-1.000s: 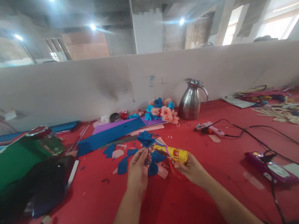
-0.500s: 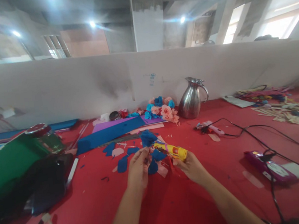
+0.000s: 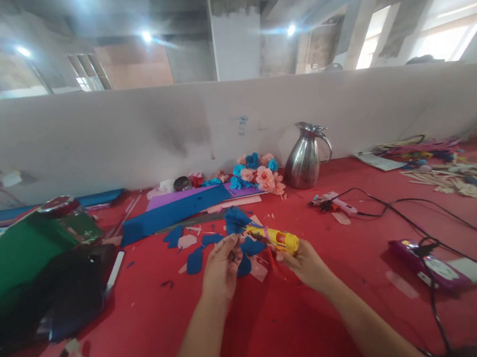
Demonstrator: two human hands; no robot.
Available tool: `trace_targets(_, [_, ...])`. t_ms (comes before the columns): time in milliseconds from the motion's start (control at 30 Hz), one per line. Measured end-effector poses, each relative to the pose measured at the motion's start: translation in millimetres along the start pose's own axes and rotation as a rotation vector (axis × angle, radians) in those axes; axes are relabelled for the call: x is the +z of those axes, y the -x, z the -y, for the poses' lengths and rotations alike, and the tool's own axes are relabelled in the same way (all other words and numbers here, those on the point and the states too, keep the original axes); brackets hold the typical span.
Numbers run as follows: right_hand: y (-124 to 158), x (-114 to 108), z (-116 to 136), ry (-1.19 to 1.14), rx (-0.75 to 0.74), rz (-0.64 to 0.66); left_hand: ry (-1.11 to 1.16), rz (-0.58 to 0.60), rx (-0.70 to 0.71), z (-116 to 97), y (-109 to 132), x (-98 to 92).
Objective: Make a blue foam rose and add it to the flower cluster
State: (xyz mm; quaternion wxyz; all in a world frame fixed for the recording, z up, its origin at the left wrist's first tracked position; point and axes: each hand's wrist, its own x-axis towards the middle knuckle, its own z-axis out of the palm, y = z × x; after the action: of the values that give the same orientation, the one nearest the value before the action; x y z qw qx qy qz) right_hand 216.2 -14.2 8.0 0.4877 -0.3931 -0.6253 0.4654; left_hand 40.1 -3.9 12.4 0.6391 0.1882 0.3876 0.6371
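Note:
My left hand [image 3: 222, 267] is closed in a pinch at the base of a dark blue paper flower [image 3: 236, 220], whose head stands above my fingertips. My right hand [image 3: 305, 263] is wrapped round a yellow glue gun [image 3: 278, 237] with a pink band on its barrel. The gun's front end points left, close to the underside of the flower; whether it touches is too small to tell. Beneath both hands, loose blue paper petals [image 3: 194, 260] and pink scraps [image 3: 258, 269] lie on the red table [image 3: 276, 331].
Finished pink and blue flowers [image 3: 266, 178] lie at the back beside a steel jug [image 3: 306, 158]. Blue sheet strips [image 3: 175, 212] are behind the petals. A pink corded tool [image 3: 341, 203] and purple power box [image 3: 430, 270] trail black cable at right. A lidded jar [image 3: 70, 221] stands left.
Both hands keep their grips and almost the same place. The flower and the front of the glue gun have shifted very slightly to the right.

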Motion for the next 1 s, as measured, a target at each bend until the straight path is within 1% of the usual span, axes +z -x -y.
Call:
trace_targets(167, [0.8, 0.0, -0.2, 0.029, -0.002, -0.02, 0.015, -0.01, -0.007, -0.6, -0.3, 0.4])
trace_targets(300, [0.8, -0.2, -2.1, 0.037, -0.01, -0.009, 0.027, -0.015, -0.029, -0.7, -0.5, 0.6])
trace_targets(500, [0.8, -2.3, -4.9, 0.061, 0.008, -0.077, 0.052, -0.006, -0.034, -0.9, -2.4, -0.8])
trace_targets(567, [1.5, -1.8, -2.6, 0.04, -0.009, -0.067, 0.051, -0.001, -0.034, -1.1, -2.3, -1.1])
trace_targets(733, [1.8, -1.1, 0.9, 0.047, -0.025, 0.012, 0.037, -0.007, -0.046, -1.1, -1.1, -0.5])
trace_targets(900, [0.0, -3.4, -4.6, 0.064, -0.008, -0.034, 0.035, 0.008, -0.05, -1.0, -1.1, -0.2])
trace_targets(1000, [-0.2, -4.3, -2.9, 0.078, -0.027, -0.023, 0.03, 0.004, -0.055, -1.3, -0.9, 0.1])
